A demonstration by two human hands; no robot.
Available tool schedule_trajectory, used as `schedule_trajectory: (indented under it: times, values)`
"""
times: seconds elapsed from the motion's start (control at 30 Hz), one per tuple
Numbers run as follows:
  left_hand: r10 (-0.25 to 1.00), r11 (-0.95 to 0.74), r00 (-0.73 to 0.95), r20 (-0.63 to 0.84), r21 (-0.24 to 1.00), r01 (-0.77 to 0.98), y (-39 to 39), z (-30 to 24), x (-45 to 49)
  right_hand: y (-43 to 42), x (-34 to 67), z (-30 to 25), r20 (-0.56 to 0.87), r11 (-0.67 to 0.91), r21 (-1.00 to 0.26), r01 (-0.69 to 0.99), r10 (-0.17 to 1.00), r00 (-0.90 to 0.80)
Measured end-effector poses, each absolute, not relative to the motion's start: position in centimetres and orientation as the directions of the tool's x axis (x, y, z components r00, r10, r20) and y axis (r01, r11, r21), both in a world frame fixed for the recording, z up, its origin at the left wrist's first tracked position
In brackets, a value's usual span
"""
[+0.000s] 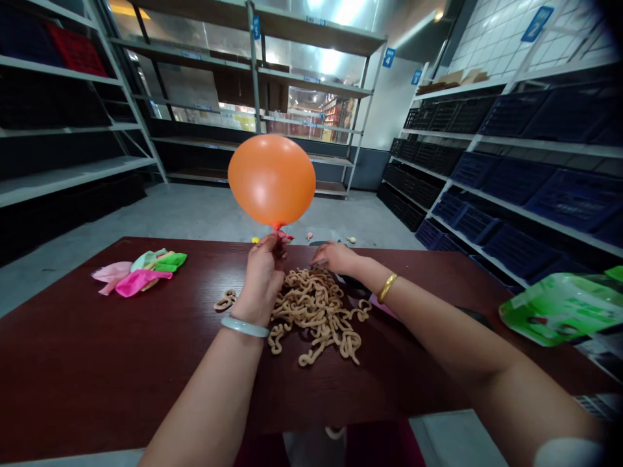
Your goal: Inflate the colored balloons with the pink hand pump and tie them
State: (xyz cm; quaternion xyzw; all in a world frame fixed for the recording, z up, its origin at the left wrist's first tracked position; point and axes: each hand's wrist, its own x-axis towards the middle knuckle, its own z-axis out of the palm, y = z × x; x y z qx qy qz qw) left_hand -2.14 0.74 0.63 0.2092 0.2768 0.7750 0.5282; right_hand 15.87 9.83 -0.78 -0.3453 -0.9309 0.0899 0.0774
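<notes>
An inflated orange balloon [272, 180] stands upright above the table's far edge. My left hand [267, 266] is closed round its neck, just below the knot-like gathered end. Below and between my hands lies a heap of tan, curled, cord-like loops [316, 301], some strands spread toward the near side. My right hand [335, 257] reaches to the far top of this heap, its fingers bent together; what is between them, if anything, is too small to make out. A dark object, partly hidden by my right wrist, lies behind the heap.
Flat deflated balloons [141, 271] in pink, green and mint lie at the left of the brown table [97, 363]. A green plastic pack [559, 308] stands at the right edge. Small coloured bits [351, 240] dot the floor beyond. Shelves with dark blue crates [511, 188] line the right.
</notes>
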Motion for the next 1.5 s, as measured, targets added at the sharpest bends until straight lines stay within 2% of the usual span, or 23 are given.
schedule_trajectory:
  times: [0.13, 0.27, 0.47, 0.53, 0.63, 0.7, 0.9, 1.07, 1.13, 1.17, 1.23, 1.3, 1.33, 1.4, 1.5]
  values:
    - [0.925, -0.298, -0.379, 0.011, 0.637, -0.711, 0.7, 0.7, -2.7, 9.5, 15.7, -1.4, 0.082, 0.743, -0.234, 0.627, 0.657, -0.749]
    - [0.912, -0.319, -0.409, -0.003, 0.623, -0.714, 0.8, 0.7, -3.1, 9.2, 16.0, 0.9, 0.125, 0.726, -0.294, 0.622, 0.674, -0.728]
    - [0.898, -0.371, -0.438, 0.038, 0.601, -0.708, 0.8, 0.9, -3.9, 8.2, 16.1, 4.6, 0.195, 0.634, -0.572, 0.520, 0.721, -0.665]
    - [0.889, -0.394, -0.455, 0.056, 0.598, -0.697, 0.7, 1.1, -4.1, 8.0, 15.8, 4.3, 0.164, 0.651, -0.499, 0.573, 0.720, -0.675]
    - [0.881, -0.415, -0.466, 0.078, 0.602, -0.683, 0.5, 1.2, -4.1, 7.9, 15.5, 2.5, 0.079, 0.672, -0.275, 0.688, 0.729, -0.680]
    - [0.880, -0.415, -0.469, 0.078, 0.608, -0.677, 0.4, 1.3, -4.1, 7.8, 15.4, 1.1, 0.061, 0.658, -0.180, 0.731, 0.749, -0.660]
    - [0.890, -0.416, -0.442, 0.115, 0.601, -0.682, 0.5, 1.4, -3.8, 7.8, 15.3, -0.9, 0.053, 0.654, -0.069, 0.753, 0.756, -0.652]
    - [0.881, -0.433, -0.454, 0.131, 0.610, -0.664, 0.7, 1.2, -4.0, 7.9, 15.5, 1.0, 0.041, 0.613, -0.105, 0.783, 0.789, -0.612]
    - [0.879, -0.437, -0.459, 0.132, 0.609, -0.662, 0.8, 1.1, -4.2, 7.8, 15.7, 2.7, 0.079, 0.626, -0.195, 0.755, 0.777, -0.624]
    - [0.877, -0.440, -0.463, 0.131, 0.608, -0.661, 0.8, 1.1, -4.2, 7.6, 15.9, 3.6, 0.114, 0.641, -0.285, 0.713, 0.761, -0.639]
    - [0.873, -0.444, -0.471, 0.128, 0.608, -0.659, 0.8, 1.1, -4.2, 7.2, 16.1, 5.2, 0.229, 0.607, -0.638, 0.473, 0.737, -0.636]
    - [0.872, -0.441, -0.474, 0.120, 0.611, -0.657, 0.7, 1.2, -4.1, 6.7, 16.2, 6.3, 0.258, 0.431, -0.891, 0.144, 0.740, -0.621]
    - [0.873, -0.438, -0.473, 0.118, 0.614, -0.656, 0.7, 1.2, -4.1, 6.5, 16.1, 6.5, 0.233, 0.313, -0.949, 0.018, 0.740, -0.631]
    - [0.874, -0.437, -0.472, 0.118, 0.614, -0.657, 0.6, 1.3, -4.0, 6.2, 15.9, 6.5, 0.163, 0.094, -0.986, -0.139, 0.727, -0.666]
    - [0.875, -0.438, -0.469, 0.118, 0.603, -0.666, 0.5, 1.3, -3.9, 5.9, 15.5, 5.9, 0.120, -0.058, -0.969, -0.239, 0.735, -0.667]
